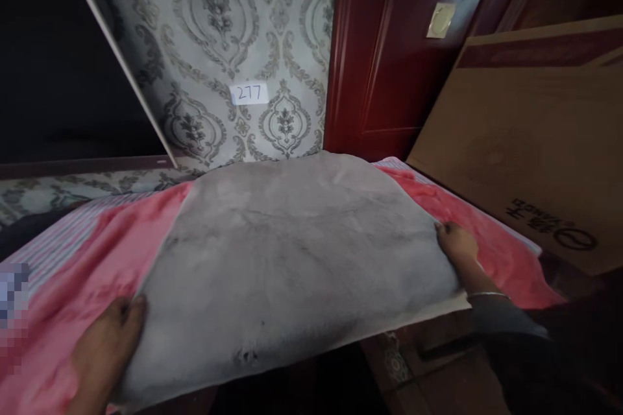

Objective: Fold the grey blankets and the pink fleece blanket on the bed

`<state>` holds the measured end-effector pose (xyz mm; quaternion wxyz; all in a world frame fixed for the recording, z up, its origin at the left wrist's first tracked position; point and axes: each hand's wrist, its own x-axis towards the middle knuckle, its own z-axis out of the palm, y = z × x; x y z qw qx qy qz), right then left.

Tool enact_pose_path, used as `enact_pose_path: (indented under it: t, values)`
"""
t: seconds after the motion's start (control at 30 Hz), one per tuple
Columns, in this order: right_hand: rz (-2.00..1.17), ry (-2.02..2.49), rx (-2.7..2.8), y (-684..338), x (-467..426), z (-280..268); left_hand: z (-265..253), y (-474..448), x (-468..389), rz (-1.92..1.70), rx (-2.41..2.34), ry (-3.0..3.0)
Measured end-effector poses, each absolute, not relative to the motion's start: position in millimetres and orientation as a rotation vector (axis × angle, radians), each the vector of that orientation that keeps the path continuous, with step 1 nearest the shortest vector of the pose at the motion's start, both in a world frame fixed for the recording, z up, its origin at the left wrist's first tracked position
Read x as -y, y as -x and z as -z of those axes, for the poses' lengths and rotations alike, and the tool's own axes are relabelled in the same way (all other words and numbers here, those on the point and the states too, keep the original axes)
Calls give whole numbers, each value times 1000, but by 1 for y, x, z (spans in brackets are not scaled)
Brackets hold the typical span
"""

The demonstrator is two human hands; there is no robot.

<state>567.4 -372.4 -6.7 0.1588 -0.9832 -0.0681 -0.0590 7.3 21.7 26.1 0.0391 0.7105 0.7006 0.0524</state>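
Note:
A grey, soft-looking fabric mat (292,240) lies spread over a pink plush blanket (117,233), its near edge hanging past the front of the surface. Dark smudges show near that edge. At the mat's left border, my left hand (109,343) pinches the fabric between thumb and fingers. My right hand (457,243), with a thin bangle at the wrist, grips the right border farther back. The fingertips under the mat are hidden on both sides.
A striped cloth (73,233) shows beneath the blanket. A large cardboard box (530,136) leans at the right, beside a dark red door (379,45). A black screen (73,65) stands at the left. A paper label reading 277 (249,93) is on the patterned wall.

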Motion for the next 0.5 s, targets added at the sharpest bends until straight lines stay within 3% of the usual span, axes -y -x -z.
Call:
enact_pose_path:
  t: [0.17,0.37,0.5]
  values:
    - [241,2852,217,-551,378,-1,-33,-13,-15,-178,-2157,-2107]
    - [396,2894,230,-525,392,-1,-26,-9,-6,-468,-2053,-2191]
    - [342,2942,250,-535,408,9,-27,-4,-6,-498,-1967,-2182]
